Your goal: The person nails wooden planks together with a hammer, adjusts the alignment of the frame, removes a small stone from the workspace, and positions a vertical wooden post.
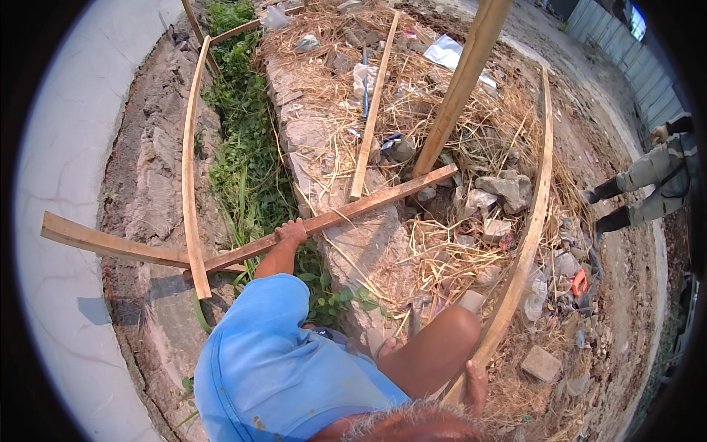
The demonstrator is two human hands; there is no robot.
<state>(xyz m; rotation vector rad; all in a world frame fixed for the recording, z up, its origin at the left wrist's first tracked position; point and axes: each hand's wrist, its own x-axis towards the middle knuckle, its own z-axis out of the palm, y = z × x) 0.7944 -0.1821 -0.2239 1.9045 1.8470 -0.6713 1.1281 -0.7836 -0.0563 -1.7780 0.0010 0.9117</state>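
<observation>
My left hand (291, 233) is closed round a rough squared timber (353, 210) that slants up to the right across the weedy ditch. At the lower right, my right hand (476, 387) grips the near end of a long timber strip (524, 261), which runs forward past my bent right knee. Left of my left hand, another long strip (190, 155) crosses over the timber's left end. Below that crossing lies a wider board (110, 239), reaching left to the pale wall. Beyond the timber, a shorter strip (375, 110) rests on straw-strewn concrete.
A thick post (460, 88) stands upright among straw and rubble. Green weeds (247, 155) fill the ditch beside a broken concrete ledge (294, 140). Loose bricks (541, 364) and an orange-handled tool (579, 282) lie at right. Another person (655, 177) stands at the far right near a metal fence.
</observation>
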